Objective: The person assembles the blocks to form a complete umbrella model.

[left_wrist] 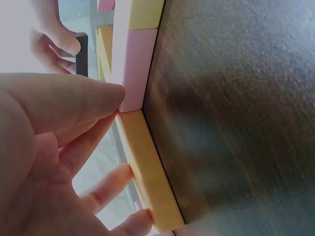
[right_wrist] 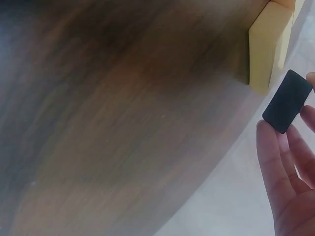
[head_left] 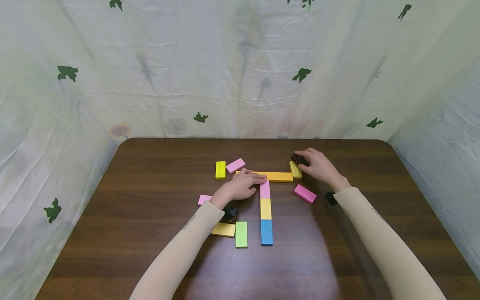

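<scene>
My right hand [head_left: 320,167] pinches a small black block [head_left: 300,160] between thumb and fingers at the far right. In the right wrist view the black block [right_wrist: 288,101] hangs near a pale yellow block [right_wrist: 268,44]. That yellow block [head_left: 295,169] lies slanted at the end of an orange row [head_left: 279,177]. My left hand [head_left: 241,185] rests on the join of the orange row and a pink block [head_left: 264,189]. In the left wrist view its fingertips [left_wrist: 127,172] touch the orange block [left_wrist: 150,172], with the thumb at the pink block's [left_wrist: 135,69] corner.
Below the pink block, a yellow block [head_left: 266,209] and a blue block [head_left: 266,232] continue the stem. Loose blocks lie around: bright yellow [head_left: 220,170], light pink [head_left: 235,166], dark pink [head_left: 305,194], green [head_left: 241,234] and pale yellow [head_left: 223,230]. A patterned cloth [head_left: 240,75] hangs behind the table.
</scene>
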A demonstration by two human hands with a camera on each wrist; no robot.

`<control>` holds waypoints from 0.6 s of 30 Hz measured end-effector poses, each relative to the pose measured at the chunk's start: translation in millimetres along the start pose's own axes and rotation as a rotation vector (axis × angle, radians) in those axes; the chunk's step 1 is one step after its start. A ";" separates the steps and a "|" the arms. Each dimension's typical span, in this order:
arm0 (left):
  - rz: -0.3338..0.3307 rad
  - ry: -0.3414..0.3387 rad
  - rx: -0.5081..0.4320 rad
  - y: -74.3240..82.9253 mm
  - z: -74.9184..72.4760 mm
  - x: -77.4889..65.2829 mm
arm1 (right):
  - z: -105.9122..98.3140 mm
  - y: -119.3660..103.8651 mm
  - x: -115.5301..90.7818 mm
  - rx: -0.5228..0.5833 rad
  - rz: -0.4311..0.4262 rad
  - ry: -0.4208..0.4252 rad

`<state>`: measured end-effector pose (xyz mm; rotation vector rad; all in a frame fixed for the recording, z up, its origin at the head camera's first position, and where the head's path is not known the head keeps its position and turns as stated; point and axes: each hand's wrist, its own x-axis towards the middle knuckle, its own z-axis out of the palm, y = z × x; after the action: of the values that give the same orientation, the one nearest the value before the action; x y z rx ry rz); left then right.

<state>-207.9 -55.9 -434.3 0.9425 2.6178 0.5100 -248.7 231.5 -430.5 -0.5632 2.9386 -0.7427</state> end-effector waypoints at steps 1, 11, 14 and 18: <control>0.000 0.000 0.000 0.0 0.1 0.2 | 0.6 0.0 1.9 0.001 0.000 0.002; -0.009 -0.003 -0.003 1.0 -0.5 0.2 | 4.0 -5.0 18.5 0.016 0.067 -0.015; -0.011 -0.004 -0.003 1.3 -0.7 -0.2 | 3.6 -7.2 22.1 0.012 0.074 -0.017; -0.014 -0.002 -0.005 1.1 -0.8 -0.7 | 5.2 -6.3 27.2 0.002 0.074 -0.013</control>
<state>-207.1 -55.7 -432.9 0.9216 2.6182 0.5113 -271.2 214.2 -431.3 -0.4550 2.9284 -0.7313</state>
